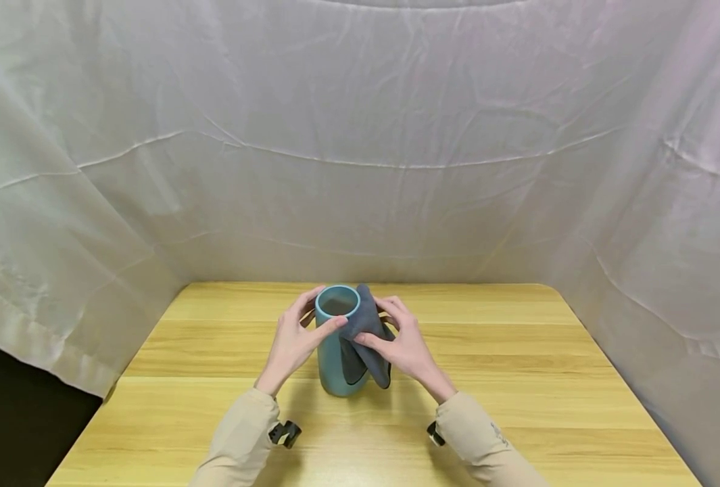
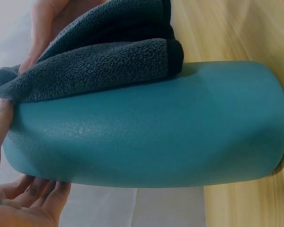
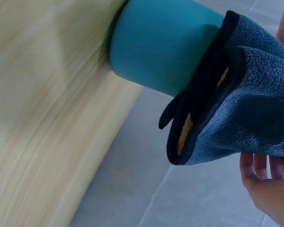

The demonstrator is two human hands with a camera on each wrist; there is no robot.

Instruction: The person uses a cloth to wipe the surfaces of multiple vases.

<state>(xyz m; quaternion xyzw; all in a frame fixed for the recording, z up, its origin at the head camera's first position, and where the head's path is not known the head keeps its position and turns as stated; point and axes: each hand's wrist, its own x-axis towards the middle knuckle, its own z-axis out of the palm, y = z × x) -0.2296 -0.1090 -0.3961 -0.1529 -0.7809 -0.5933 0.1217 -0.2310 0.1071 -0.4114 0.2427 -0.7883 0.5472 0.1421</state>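
Observation:
A tall teal vase [image 1: 333, 365] with an open round mouth stands upright on the wooden table. My left hand [image 1: 291, 336] grips it near the rim, thumb at the front and fingers around the left side. A dark grey-blue cloth [image 1: 368, 331] with black edging is draped over the vase's right side, one corner rising beside the rim. My right hand [image 1: 403, 341] holds this cloth against the vase, thumb in front and fingers behind. The cloth's fuzzy pile [image 2: 99, 66] shows in the left wrist view, and a yellow underside peeks from its fold in the right wrist view.
The light wooden table [image 1: 518, 379] reaches back to a pale fabric curtain [image 1: 372, 203] that hangs behind and on both sides. A black area [image 1: 25, 412] lies below the curtain at the left. Small black wrist devices [image 1: 284, 433] sit at both sleeves.

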